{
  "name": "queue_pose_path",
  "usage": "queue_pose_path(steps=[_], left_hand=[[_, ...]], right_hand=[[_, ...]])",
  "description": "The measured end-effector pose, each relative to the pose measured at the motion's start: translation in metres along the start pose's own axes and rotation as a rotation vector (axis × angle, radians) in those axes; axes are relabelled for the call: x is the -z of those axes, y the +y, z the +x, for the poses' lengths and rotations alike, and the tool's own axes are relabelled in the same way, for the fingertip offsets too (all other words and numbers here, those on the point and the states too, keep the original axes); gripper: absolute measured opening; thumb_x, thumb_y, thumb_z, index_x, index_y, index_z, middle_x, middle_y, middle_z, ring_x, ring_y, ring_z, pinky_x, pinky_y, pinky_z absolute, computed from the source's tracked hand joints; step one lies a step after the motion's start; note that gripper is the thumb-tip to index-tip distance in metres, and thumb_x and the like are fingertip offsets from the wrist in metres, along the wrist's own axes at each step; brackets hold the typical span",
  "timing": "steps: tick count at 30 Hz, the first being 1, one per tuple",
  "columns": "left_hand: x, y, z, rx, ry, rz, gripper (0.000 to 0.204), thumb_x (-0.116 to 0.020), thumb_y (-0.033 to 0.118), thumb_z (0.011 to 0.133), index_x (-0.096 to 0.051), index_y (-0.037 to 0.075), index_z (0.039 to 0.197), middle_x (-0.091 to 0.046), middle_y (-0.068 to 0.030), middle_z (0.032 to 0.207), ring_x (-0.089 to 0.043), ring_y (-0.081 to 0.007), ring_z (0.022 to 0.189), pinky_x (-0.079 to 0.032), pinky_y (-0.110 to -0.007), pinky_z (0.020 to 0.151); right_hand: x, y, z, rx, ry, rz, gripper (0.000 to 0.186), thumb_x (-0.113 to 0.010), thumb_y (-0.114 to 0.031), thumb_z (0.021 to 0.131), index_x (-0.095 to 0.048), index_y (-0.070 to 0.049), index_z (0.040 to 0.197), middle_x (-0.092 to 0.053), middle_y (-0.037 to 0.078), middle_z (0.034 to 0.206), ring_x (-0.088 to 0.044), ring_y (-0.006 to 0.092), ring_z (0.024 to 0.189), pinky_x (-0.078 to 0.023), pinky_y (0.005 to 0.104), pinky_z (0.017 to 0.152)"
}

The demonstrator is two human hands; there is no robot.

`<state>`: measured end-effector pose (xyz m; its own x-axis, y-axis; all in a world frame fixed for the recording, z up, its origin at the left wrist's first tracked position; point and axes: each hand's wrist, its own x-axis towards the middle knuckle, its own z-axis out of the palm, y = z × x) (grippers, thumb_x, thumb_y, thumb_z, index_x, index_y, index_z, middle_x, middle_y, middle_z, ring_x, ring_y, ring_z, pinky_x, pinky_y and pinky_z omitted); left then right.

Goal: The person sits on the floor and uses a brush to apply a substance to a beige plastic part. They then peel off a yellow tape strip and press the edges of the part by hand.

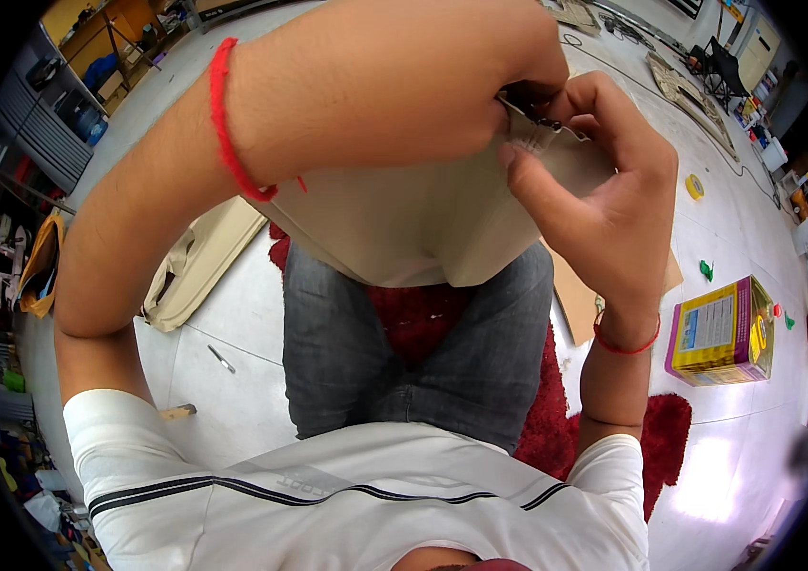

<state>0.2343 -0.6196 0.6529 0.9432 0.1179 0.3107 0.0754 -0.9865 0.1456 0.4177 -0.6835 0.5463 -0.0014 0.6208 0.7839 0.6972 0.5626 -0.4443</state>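
A beige, smooth sheet of covering material [413,224] hangs over my lap, its near edge slack above my thighs. My left hand [494,81] reaches across from the left and is curled closed at the sheet's upper right edge, most of its fingers out of sight. Facing it, my right hand [604,162] pinches that same edge between thumb and fingers. Between the two hands the edge is folded and puckered, and a small dark strip [542,119] shows there. What the dark strip is, I cannot make out.
Beneath me lies a dark red shaggy rug [666,438]. A yellow and purple tin [718,333] stands at right, near a yellow tape roll [694,187]. Left are a beige trim panel [199,266] and a small pen-like tool [221,359]. Cardboard [566,295] lies by my right knee.
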Motion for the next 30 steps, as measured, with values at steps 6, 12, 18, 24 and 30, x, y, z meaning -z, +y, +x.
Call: queue_pose_path(steps=[6,12,18,24,30], left_hand=[[0.021,-0.018,-0.002,0.038,-0.165,-0.129,0.019,-0.058,-0.001,0.083,-0.071,-0.007,0.096,-0.069,-0.0239,0.083,-0.066,-0.035,0.076,-0.055,-0.04,0.075],[0.042,0.002,0.018,0.189,-0.343,-0.025,0.019,-0.06,0.003,0.082,-0.07,-0.008,0.094,-0.069,-0.0222,0.08,-0.066,-0.0314,0.074,-0.054,-0.039,0.072],[0.02,-0.013,0.036,0.118,-0.173,-0.014,0.017,-0.061,0.005,0.08,-0.069,-0.008,0.088,-0.069,-0.0228,0.078,-0.067,-0.0333,0.072,-0.054,-0.04,0.07],[0.008,-0.035,0.059,0.045,0.03,-0.116,0.018,-0.063,0.009,0.079,-0.069,-0.008,0.083,-0.07,-0.023,0.076,-0.068,-0.0339,0.07,-0.054,-0.042,0.068],[-0.002,-0.028,0.063,0.238,0.052,0.018,0.032,-0.067,0.013,0.078,-0.073,0.0,0.107,-0.073,-0.0084,0.09,-0.068,-0.0168,0.088,-0.054,-0.031,0.076]], right_hand=[[-0.009,-0.001,0.001,-0.121,0.024,0.107,0.017,-0.073,0.0,0.08,-0.06,0.0,0.09,-0.062,-0.002,0.085,-0.055,0.0055,0.081,-0.047,0.0202,0.075],[0.0,0.017,0.008,-0.175,-0.03,0.309,0.013,-0.072,-0.004,0.079,-0.062,-0.001,0.087,-0.065,-0.001,0.081,-0.058,0.0052,0.078,-0.048,0.0216,0.073],[0.024,0.028,0.018,-0.046,-0.067,0.193,0.013,-0.074,-0.007,0.079,-0.065,-0.001,0.086,-0.067,0.001,0.079,-0.06,0.0064,0.078,-0.049,0.0235,0.071],[0.042,0.044,0.046,0.063,-0.001,-0.009,0.019,-0.073,-0.013,0.076,-0.07,0.001,0.089,-0.07,0.013,0.077,-0.069,0.0236,0.07,-0.054,0.0318,0.071],[0.061,0.021,0.041,0.13,0.005,-0.208,0.014,-0.072,0.0,0.073,-0.07,0.0,0.087,-0.071,0.01,0.082,-0.07,0.022,0.074,-0.055,0.0303,0.072]])
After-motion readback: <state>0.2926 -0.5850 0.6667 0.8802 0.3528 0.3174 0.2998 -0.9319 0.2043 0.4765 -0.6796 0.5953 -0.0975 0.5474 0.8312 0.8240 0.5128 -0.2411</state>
